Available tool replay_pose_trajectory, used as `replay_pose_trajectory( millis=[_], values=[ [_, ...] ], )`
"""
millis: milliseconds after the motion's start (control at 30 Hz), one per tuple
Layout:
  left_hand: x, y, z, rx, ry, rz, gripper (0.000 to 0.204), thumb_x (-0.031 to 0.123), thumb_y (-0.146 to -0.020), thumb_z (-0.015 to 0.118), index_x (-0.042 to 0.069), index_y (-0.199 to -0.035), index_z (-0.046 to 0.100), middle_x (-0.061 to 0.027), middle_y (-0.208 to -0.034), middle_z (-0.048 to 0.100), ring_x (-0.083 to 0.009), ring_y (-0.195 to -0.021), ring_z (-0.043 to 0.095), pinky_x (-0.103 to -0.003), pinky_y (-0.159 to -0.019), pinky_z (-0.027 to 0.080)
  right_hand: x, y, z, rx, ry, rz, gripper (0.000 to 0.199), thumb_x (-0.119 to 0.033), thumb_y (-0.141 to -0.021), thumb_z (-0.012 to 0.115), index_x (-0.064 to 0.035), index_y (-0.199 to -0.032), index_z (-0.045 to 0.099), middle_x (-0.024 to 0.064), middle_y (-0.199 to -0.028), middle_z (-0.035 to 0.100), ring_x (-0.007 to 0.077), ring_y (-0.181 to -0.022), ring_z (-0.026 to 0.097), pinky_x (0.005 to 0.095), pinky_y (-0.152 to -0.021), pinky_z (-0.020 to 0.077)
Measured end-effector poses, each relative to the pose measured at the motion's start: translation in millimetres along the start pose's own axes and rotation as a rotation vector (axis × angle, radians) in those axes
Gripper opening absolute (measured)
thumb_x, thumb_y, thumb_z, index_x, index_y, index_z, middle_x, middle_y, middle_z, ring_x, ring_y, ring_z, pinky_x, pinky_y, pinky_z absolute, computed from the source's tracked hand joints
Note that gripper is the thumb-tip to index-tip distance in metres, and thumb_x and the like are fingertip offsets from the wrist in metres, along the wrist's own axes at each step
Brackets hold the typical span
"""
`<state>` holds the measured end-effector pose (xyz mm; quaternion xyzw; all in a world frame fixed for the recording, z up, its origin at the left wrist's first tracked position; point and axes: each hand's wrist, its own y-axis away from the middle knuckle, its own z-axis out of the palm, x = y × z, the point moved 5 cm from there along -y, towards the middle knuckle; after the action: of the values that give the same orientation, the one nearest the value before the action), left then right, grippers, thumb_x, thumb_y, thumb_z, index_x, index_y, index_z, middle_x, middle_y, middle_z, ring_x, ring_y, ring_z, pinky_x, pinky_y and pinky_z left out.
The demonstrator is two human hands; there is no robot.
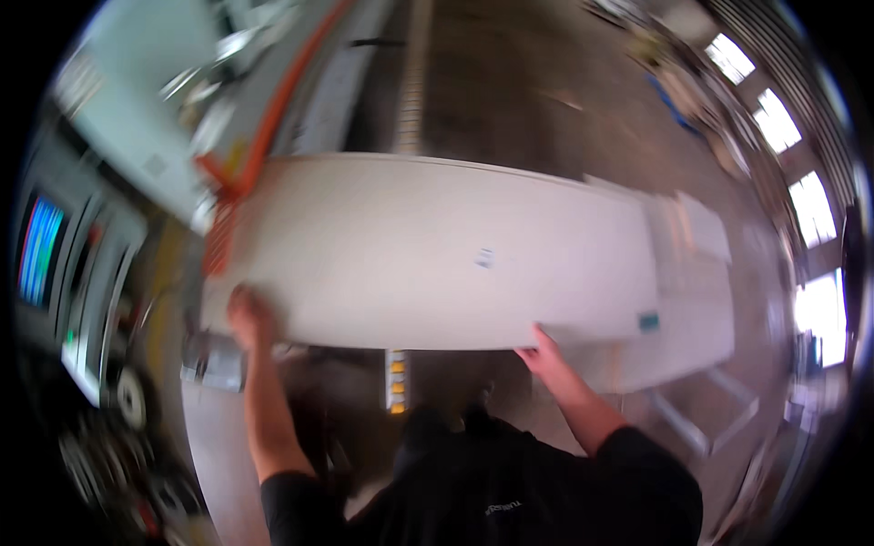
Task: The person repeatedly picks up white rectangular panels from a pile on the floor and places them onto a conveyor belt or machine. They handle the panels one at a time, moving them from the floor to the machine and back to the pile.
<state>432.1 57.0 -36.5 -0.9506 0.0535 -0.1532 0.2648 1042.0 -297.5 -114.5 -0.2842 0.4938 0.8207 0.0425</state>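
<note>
A long, flat white panel (410, 246) lies across the view in front of me, with a small dark mark near its middle and a green label (648, 321) at its near right corner. My right hand (543, 353) grips the near edge, thumb on top and the other fingers hidden beneath. At the near left end, my left hand (250, 317) is closed on the panel, its fingers curled and partly smeared by motion. Under the right end of this panel, more pale boards (696, 309) stick out.
An orange rail and guard (218, 238) border the panel's left end. Farther left stands a machine with a lit screen (41, 250). A strip with yellow rollers (397, 382) shows below the near edge. A metal frame (701, 419) is at lower right.
</note>
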Motion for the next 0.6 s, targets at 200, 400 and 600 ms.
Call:
replay_pose_trajectory(
  millis=[200, 400, 600],
  values=[
    [26, 7, 43, -0.075, 0.016, 0.006, 0.031, 0.019, -0.100, 0.053, 0.004, -0.125, 0.065, -0.0151, -0.132, 0.065, -0.0353, -0.124, 0.058, -0.046, -0.105, 0.047, -32, 22, 14, -0.008, 0.766, -0.137, 0.050, -0.051, -0.101, 0.056, -0.0060, -0.122, 0.059, 0.0142, -0.115, 0.068, 0.0265, -0.098, 0.070, 0.0390, -0.078, 0.0591],
    [205, 86, 39, -0.296, 0.333, 0.226, 0.038, 0.008, -0.093, 0.063, 0.002, -0.131, 0.061, -0.0158, -0.137, 0.061, -0.0347, -0.126, 0.057, -0.044, -0.109, 0.043, 14, 95, -112, -0.094, 1.436, -0.246, 0.049, -0.053, -0.101, 0.052, -0.0075, -0.106, 0.069, 0.0131, -0.094, 0.073, 0.0277, -0.089, 0.071, 0.0416, -0.083, 0.0546],
    [362, 213, 8, -0.437, 0.761, 0.354, 0.026, 0.015, -0.092, 0.068, 0.002, -0.114, 0.069, -0.0189, -0.105, 0.072, -0.0384, -0.097, 0.069, -0.045, -0.087, 0.055, 94, 119, -321, 0.109, 1.406, 0.155, 0.042, -0.047, -0.100, 0.053, -0.0118, -0.112, 0.071, 0.0121, -0.098, 0.074, 0.0286, -0.087, 0.071, 0.0424, -0.076, 0.0568]
  ],
)
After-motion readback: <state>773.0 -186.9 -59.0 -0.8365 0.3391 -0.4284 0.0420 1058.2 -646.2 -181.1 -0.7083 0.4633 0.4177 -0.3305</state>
